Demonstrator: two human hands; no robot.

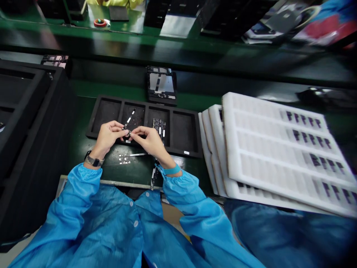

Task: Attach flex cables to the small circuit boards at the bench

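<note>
The thin strip point(129, 120), dark with white patches, is above the black tray point(178, 149), over compartment 2 counted from the left. Its lower end is between the 2 hands, and its upper end points away from the person. The left hand point(108, 137) pinches this lower end with thumb and finger. The right hand point(149, 141) pinches at the same place, its fingertips just beside the left ones; the exact contact is too small to tell.

The tray has 4 compartments in 1 row. In compartment 3 lies a circuit board point(159, 126), partly behind the right hand. On the green table point(111, 169), in front of the tray, lies a small board point(124, 159) with a pale band point(138, 154) reaching toward the right hand.

Behind the tray stands a flat device point(161, 82). To the right, white foam trays point(259, 136) are stacked, the top tray holding 4 rows of small dark parts point(304, 119). To the left are stacked black foam trays point(52, 123).
</note>
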